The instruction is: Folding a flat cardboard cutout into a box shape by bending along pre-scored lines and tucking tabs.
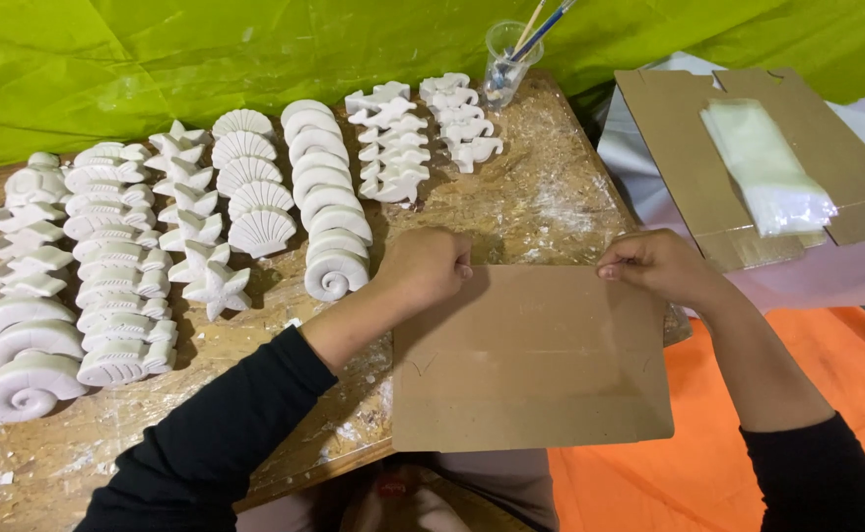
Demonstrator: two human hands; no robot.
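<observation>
1. While both hands pinch its far edge, the cardboard sheet point(531, 360) lies flat, long axis left-right.
2. Left hand point(425, 268) grips the left corner, right hand point(657, 264) the right, equally near.

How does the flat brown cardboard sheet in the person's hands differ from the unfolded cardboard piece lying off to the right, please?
The flat brown cardboard sheet is pinched at its top corners by the left hand and right hand; the unfolded cardboard piece lies untouched. The held sheet is bare, while the far piece carries a stack of clear plastic bags. The held sheet overhangs the wooden table; the other lies beyond its right edge. Both are plain brown cardboard.
</observation>
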